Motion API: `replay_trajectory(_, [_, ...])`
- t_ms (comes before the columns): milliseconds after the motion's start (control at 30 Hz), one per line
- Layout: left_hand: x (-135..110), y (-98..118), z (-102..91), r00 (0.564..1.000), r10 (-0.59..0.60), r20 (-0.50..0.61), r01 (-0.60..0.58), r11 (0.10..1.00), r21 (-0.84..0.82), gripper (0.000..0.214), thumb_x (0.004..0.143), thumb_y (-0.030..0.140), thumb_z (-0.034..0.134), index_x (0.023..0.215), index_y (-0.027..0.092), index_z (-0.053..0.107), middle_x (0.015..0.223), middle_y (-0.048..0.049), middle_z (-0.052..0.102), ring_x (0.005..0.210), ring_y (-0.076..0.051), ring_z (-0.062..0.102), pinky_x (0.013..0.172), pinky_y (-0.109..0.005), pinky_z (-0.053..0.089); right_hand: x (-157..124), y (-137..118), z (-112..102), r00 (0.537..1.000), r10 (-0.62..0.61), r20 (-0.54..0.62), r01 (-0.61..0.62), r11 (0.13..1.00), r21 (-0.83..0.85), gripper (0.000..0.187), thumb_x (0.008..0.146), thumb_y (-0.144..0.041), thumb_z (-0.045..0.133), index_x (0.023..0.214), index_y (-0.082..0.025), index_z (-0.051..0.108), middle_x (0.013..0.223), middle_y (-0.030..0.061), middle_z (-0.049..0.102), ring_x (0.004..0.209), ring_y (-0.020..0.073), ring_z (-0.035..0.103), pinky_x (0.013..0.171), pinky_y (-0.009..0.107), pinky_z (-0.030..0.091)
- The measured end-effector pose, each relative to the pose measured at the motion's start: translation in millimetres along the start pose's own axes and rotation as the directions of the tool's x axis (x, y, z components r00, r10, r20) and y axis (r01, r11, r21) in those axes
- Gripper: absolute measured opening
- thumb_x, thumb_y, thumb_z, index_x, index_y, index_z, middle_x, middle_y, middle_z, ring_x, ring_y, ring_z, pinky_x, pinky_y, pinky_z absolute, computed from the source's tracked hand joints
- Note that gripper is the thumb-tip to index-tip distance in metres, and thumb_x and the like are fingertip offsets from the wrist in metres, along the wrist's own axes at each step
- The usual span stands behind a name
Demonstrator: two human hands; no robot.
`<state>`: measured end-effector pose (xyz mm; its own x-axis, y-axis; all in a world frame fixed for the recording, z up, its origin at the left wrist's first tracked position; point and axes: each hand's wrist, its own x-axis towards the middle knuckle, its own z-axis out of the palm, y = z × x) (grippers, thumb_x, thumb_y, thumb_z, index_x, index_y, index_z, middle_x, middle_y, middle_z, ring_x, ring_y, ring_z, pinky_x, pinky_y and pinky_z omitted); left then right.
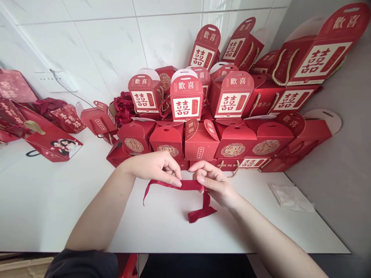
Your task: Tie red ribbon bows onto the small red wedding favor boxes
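Observation:
A dark red satin ribbon (191, 185) is stretched between my two hands, just above the white tabletop. My left hand (158, 168) pinches it between thumb and fingers, and one loose end hangs down to the left. With thumb and forefinger, my right hand (216, 183) grips the ribbon a little further right. From there the other end drops and folds over below the right hand. Right behind my hands stands a red gift box (201, 141) with a folded top, in the front row of a stack.
Several red gift boxes (187, 96) with rope handles are stacked against the tiled wall. A heap of red ribbon (124, 106) lies left of the stack. Further left are red bags and a box with a cartoon couple (55, 143). White tissues (291, 197) lie at the right.

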<state>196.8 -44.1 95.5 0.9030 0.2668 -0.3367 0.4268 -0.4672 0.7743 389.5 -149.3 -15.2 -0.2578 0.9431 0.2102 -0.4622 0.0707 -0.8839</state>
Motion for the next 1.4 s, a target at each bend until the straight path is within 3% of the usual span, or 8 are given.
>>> replay_trajectory(300, [-17.3, -11.5, -20.5, 0.999, -0.045, 0.025, 0.043, 0.997, 0.058, 0.026, 0.078, 0.043, 0.071, 0.072, 0.018, 0.078, 0.049, 0.0011, 0.044, 0.048, -0.009, 0.033, 0.046, -0.024, 0.028, -5.5, -13.6, -12.1, 0.988, -0.094, 0.124, 0.094, 0.996, 0.005, 0.011, 0.089, -0.025, 0.066, 0.098, -0.022, 0.062, 0.050, -0.0116, 0.038, 0.041, 0.0053, 0.029, 0.049, 0.022, 0.043])
replay_trajectory(633, [-57.4, -40.4, -52.8, 0.998, 0.019, -0.060, -0.027, 0.990, -0.138, 0.043, 0.070, 0.060, 0.073, 0.054, 0.019, 0.075, 0.034, -0.0048, 0.047, 0.034, -0.010, 0.039, 0.041, -0.027, 0.031, -20.3, -62.8, -44.7, 0.841, -0.496, -0.215, 0.404, 0.841, -0.361, 0.007, 0.090, -0.033, 0.062, 0.091, -0.026, 0.063, 0.046, -0.0081, 0.040, 0.039, 0.0098, 0.035, 0.050, 0.027, 0.043])
replay_trajectory(800, [-14.5, -8.7, -4.9, 0.925, -0.132, -0.355, -0.086, 0.839, -0.537, 0.037, 0.080, 0.051, 0.068, 0.075, 0.016, 0.077, 0.042, -0.0011, 0.057, 0.038, -0.008, 0.045, 0.046, -0.022, 0.041, -16.3, -49.1, -26.4, 0.621, -0.782, 0.045, 0.301, 0.185, -0.936, 0.025, 0.088, -0.035, 0.064, 0.111, -0.026, 0.068, 0.117, 0.0108, 0.062, 0.109, 0.0296, 0.060, 0.093, 0.048, 0.048])
replay_trajectory(1033, [46.4, 4.4, 54.5, 0.952, -0.140, -0.272, -0.152, 0.553, -0.819, 0.036, 0.069, 0.047, 0.079, 0.066, 0.012, 0.070, 0.065, -0.0037, 0.066, 0.065, -0.012, 0.058, 0.064, -0.025, 0.046, -9.2, -17.9, -9.6, 0.637, -0.575, 0.513, 0.445, -0.269, -0.854, 0.055, 0.085, -0.014, 0.067, 0.131, -0.042, 0.057, 0.125, -0.0009, 0.068, 0.116, 0.0244, 0.059, 0.113, 0.051, 0.036])
replay_trajectory(1133, [44.7, -2.2, 49.4, 0.938, -0.152, -0.313, -0.142, 0.654, -0.743, 0.039, 0.074, 0.051, 0.073, 0.065, 0.013, 0.068, 0.064, -0.0022, 0.063, 0.063, -0.012, 0.054, 0.063, -0.026, 0.044, -11.1, -19.6, -7.4, 0.661, -0.569, 0.489, 0.502, -0.149, -0.852, 0.049, 0.086, -0.014, 0.066, 0.130, -0.037, 0.060, 0.124, 0.0012, 0.069, 0.119, 0.0251, 0.060, 0.115, 0.054, 0.034])
replay_trajectory(1267, [21.2, 3.6, 30.1, 0.914, -0.110, -0.390, 0.052, 0.986, -0.157, 0.041, 0.082, 0.050, 0.065, 0.061, 0.014, 0.066, 0.059, 0.0003, 0.059, 0.057, -0.011, 0.048, 0.057, -0.025, 0.037, -15.2, -23.5, 4.2, 0.804, -0.563, 0.189, 0.497, 0.463, -0.734, 0.021, 0.094, -0.016, 0.056, 0.106, -0.027, 0.069, 0.107, 0.0042, 0.074, 0.111, 0.0237, 0.065, 0.109, 0.052, 0.042])
replay_trajectory(1333, [1.2, 9.1, 16.5, 0.771, -0.062, -0.633, 0.168, 0.980, 0.109, 0.037, 0.084, 0.050, 0.062, 0.072, 0.016, 0.071, 0.067, -0.0001, 0.065, 0.060, -0.011, 0.051, 0.057, -0.026, 0.037, -14.5, -21.7, 7.6, 0.884, -0.466, -0.045, 0.376, 0.763, -0.526, 0.018, 0.098, -0.022, 0.050, 0.097, -0.025, 0.067, 0.099, 0.0045, 0.075, 0.101, 0.0222, 0.069, 0.104, 0.051, 0.046])
replay_trajectory(1400, [-20.6, 9.9, -0.1, 0.493, 0.062, -0.868, 0.254, 0.944, 0.212, 0.027, 0.085, 0.045, 0.063, 0.087, 0.021, 0.074, 0.083, 0.0006, 0.071, 0.068, -0.012, 0.056, 0.064, -0.025, 0.042, -11.3, -17.8, 6.9, 0.930, -0.312, -0.193, 0.250, 0.925, -0.288, 0.015, 0.098, -0.028, 0.052, 0.093, -0.024, 0.065, 0.091, 0.0042, 0.075, 0.093, 0.0213, 0.070, 0.095, 0.047, 0.052])
